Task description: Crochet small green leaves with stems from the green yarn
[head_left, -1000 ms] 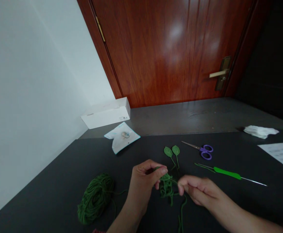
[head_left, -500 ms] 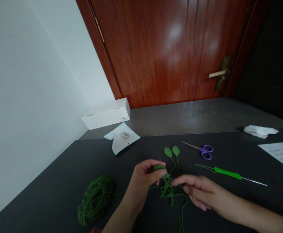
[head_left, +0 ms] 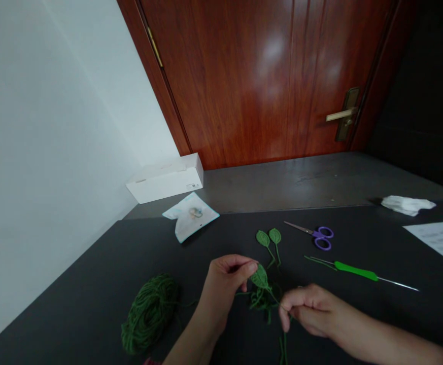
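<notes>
My left hand [head_left: 227, 284] pinches the tip of a green crocheted leaf [head_left: 260, 278] between thumb and fingers. From the leaf's lower end a yarn stem runs down to my right hand [head_left: 310, 306], whose curled fingers grip it. Under the leaf lies a loose tangle of green yarn [head_left: 259, 300], with a tail hanging toward the near edge. A ball of green yarn [head_left: 150, 312] rests left of my left hand, a strand leading from it to the right. Two finished-looking crocheted leaves [head_left: 269, 237] lie side by side beyond my hands.
Purple-handled scissors [head_left: 322, 237] and a green-handled crochet hook [head_left: 356, 271] lie at the right, a short yarn piece by the hook. Farther off are a small white packet [head_left: 191, 218], a white box [head_left: 168, 180], crumpled tissue [head_left: 407, 205] and a printed sheet [head_left: 442, 241].
The leaf has turned in my left hand and now shows its flat face. My right hand has moved slightly down and closed its fingers on the yarn stem.
</notes>
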### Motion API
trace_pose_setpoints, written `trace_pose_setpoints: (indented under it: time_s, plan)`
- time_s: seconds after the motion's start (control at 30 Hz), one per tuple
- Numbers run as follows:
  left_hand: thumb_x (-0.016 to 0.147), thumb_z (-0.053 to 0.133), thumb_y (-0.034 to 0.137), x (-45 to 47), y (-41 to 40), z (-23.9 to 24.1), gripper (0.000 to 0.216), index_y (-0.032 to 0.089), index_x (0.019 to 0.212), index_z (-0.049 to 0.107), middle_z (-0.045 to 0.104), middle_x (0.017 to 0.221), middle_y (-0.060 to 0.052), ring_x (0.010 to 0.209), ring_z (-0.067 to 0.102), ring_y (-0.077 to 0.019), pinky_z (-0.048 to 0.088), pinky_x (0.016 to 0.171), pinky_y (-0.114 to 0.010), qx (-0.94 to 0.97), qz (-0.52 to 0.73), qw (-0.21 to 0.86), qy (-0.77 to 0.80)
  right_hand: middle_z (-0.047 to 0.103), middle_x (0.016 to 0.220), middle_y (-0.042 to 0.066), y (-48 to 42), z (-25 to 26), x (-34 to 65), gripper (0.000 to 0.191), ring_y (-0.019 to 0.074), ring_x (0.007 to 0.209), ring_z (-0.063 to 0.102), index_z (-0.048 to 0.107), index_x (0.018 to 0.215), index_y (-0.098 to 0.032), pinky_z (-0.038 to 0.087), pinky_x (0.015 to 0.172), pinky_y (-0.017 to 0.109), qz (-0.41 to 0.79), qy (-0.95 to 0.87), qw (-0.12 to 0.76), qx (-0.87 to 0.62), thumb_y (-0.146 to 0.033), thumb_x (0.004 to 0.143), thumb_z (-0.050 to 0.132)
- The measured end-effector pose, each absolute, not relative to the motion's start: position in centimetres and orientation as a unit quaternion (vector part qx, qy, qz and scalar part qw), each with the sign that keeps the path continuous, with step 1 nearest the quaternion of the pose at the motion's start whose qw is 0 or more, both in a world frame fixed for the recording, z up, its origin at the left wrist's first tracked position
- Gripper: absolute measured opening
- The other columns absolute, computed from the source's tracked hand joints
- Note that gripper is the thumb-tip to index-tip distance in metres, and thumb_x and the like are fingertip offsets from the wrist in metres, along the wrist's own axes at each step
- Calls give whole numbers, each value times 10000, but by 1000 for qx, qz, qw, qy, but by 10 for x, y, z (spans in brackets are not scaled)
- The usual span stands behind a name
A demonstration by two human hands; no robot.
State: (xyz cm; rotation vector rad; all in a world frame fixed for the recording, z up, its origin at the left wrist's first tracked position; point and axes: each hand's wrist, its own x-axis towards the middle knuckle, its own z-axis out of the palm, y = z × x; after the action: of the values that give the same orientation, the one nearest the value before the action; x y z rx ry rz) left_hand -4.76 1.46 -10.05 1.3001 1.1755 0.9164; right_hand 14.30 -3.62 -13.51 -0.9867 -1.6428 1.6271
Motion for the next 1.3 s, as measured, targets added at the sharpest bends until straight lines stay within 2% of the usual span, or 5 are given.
trace_pose_setpoints:
  time_s: [0.27, 0.43, 0.57, 0.9, 1.3]
  plan:
    - [729, 685, 242, -48, 13, -95, 107, 140, 731, 716, 565, 594, 33, 503, 411, -65, 331, 518, -202, 563, 405, 515, 503, 252, 459, -94, -35, -130, 143, 238, 93, 419, 223, 620, 681, -167, 174, 414, 217, 585, -641, 319, -380, -178, 800, 414]
    - [737, 668, 264, -51, 16, -98, 144, 134, 787, 705, 585, 638, 15, 537, 468, -81, 382, 542, -214, 576, 328, 597, 453, 287, 454, -87, -39, -135, 142, 259, 92, 414, 252, 658, 702, -167, 208, 424, 211, 556, -663, 317, -389, -115, 772, 414]
    - [661, 729, 275, -53, 15, -99, 249, 148, 873, 699, 582, 667, 17, 564, 483, -92, 400, 536, -217, 586, 263, 644, 415, 281, 460, -88, -37, -138, 145, 304, 92, 417, 257, 672, 708, -171, 225, 440, 212, 525, -681, 317, -399, -49, 748, 396]
    - [663, 670, 153, -52, 6, -100, 106, 166, 726, 754, 648, 621, 17, 611, 502, -116, 332, 589, -231, 682, 196, 564, 422, 483, 554, -49, -34, -133, 152, 298, 116, 521, 417, 680, 719, -197, 316, 546, 225, 452, -736, 283, -417, -57, 775, 423]
    - [641, 694, 165, -56, 10, -94, 98, 116, 715, 737, 596, 586, 3, 520, 460, -80, 345, 514, -208, 614, 224, 624, 429, 400, 567, -56, -35, -121, 156, 275, 118, 529, 391, 570, 681, -205, 283, 528, 248, 416, -772, 272, -397, -110, 859, 383]
